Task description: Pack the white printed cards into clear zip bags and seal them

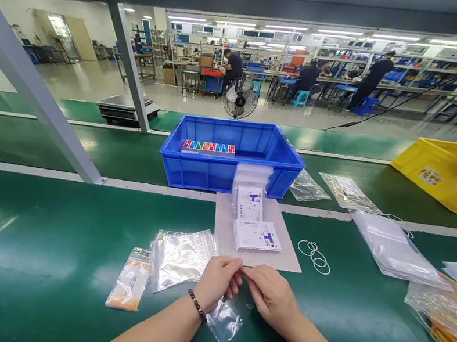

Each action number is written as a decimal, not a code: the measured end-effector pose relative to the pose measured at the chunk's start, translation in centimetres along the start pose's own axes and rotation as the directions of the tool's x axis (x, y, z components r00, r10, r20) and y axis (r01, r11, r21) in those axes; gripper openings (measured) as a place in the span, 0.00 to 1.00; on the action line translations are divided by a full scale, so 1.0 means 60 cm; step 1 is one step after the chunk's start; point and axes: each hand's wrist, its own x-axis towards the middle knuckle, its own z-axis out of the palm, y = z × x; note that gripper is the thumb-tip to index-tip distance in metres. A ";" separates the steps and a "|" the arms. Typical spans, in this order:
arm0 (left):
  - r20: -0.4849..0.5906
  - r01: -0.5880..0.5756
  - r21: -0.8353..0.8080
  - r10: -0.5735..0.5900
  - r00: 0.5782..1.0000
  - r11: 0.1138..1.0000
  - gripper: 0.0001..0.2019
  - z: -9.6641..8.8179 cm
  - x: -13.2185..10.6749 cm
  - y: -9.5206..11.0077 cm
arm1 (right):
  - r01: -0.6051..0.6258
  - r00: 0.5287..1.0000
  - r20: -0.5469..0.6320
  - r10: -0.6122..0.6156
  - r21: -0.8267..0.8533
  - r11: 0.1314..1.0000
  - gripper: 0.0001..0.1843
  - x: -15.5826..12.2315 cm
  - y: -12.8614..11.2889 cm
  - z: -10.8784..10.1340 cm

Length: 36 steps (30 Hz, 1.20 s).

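Observation:
My left hand (pixel 221 281), with a beaded bracelet at the wrist, is closed in a pinch. A small clear plastic bag (pixel 226 326) shows from under its fingers. My right hand (pixel 273 295) is also closed, its thumb and fingertips meeting those of the left; what it pinches is hidden. Just beyond lie a stack of white printed booklets (pixel 256 235) and another stack of booklets (pixel 250 203) partly in plastic, on a pale sheet (pixel 290 254). Left of my hands lie a pile of clear zip bags (pixel 184 256) and a bagged white-and-orange packet (pixel 128 283).
A blue bin (pixel 197 170) holds a row of colourful printed items (pixel 209 147). White rubber bands (pixel 314 256) lie to the right, with stacked plastic bags (pixel 396 247), a bag of yellowish bands (pixel 456 310) and a yellow bin (pixel 454 172). A grey post (pixel 33 93) rises at left.

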 end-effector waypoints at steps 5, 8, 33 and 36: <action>0.003 -0.034 0.031 0.034 0.999 0.999 0.12 -0.002 -0.001 -0.003 | -0.097 0.995 0.002 0.097 0.101 0.990 0.14 0.003 -0.009 -0.003; 0.015 -0.126 0.132 0.125 0.992 0.983 0.11 -0.002 -0.007 -0.005 | -0.250 0.968 0.055 0.244 0.211 0.945 0.08 0.007 -0.015 -0.007; 0.045 -0.452 0.551 0.515 0.856 0.702 0.09 -0.027 -0.020 0.018 | -0.140 0.986 0.113 0.126 0.120 0.983 0.12 0.010 0.000 -0.013; 0.356 -0.629 0.658 0.565 0.744 0.414 0.06 -0.034 -0.028 0.027 | -0.278 0.942 0.272 0.196 0.306 0.910 0.10 0.009 0.009 -0.034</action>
